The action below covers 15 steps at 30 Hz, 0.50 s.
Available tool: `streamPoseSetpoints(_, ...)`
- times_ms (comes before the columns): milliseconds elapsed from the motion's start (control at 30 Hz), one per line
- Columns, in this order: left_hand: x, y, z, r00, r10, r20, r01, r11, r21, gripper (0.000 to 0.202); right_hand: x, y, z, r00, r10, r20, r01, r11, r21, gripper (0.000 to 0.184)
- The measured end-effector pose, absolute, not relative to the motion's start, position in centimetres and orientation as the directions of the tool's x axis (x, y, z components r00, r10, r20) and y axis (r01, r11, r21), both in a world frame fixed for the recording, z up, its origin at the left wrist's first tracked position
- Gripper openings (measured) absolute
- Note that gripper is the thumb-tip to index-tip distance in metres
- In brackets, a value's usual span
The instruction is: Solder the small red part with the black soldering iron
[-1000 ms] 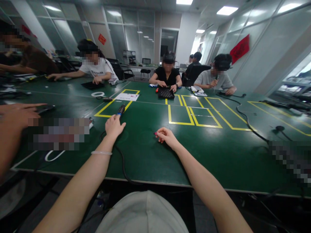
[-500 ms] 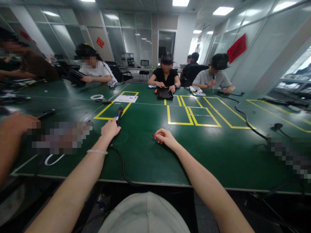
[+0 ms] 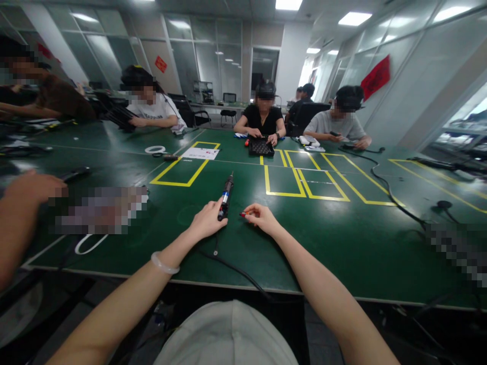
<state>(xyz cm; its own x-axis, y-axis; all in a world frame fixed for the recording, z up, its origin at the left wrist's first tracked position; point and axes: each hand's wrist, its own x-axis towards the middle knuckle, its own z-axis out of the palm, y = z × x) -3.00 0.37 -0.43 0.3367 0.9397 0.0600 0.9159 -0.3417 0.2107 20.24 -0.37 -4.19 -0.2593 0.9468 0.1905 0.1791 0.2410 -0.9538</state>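
Note:
A black electric screwdriver [image 3: 225, 197] with a blue band lies in the grip of my left hand [image 3: 207, 220], its thin metal tip pointing away from me. From its rear end, a dark cord [image 3: 243, 278] runs to the table's near edge. My right hand [image 3: 261, 219] is just to the right of the screwdriver, fingertips pinched on a small red piece [image 3: 242, 214]. That piece is too small to make out further. A narrow gap separates the red piece from the screwdriver.
Yellow tape outlines [image 3: 285, 193] mark the green table [image 3: 365, 243]. A white sheet [image 3: 201, 153] and a white cable coil [image 3: 154, 149] lie farther off. Another person's hand [image 3: 36, 187] is at the left. Opposite, a co-worker handles a black tray [image 3: 261, 148].
My left hand has brought the screwdriver rightward and nearer, beside my right hand. The cord has swung right with it. My right hand has stayed nearly in place.

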Motion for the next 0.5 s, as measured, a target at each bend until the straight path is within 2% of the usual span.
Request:
streamPoseSetpoints(200,-0.7,-0.8,-1.5,0.495,0.859,0.134,0.791,-0.509,0.341,0.078,20.3,-0.7,-3.8,-0.276,0.922,0.272,0.268,0.346,-0.899,0.018)
streamPoseSetpoints(500,0.0,-1.4,-1.3,0.499,0.855,0.141,0.79,-0.516,0.331,0.077,20.1,-0.9,-3.7,-0.304,0.885,0.353,0.368,0.451,-0.813,0.016)
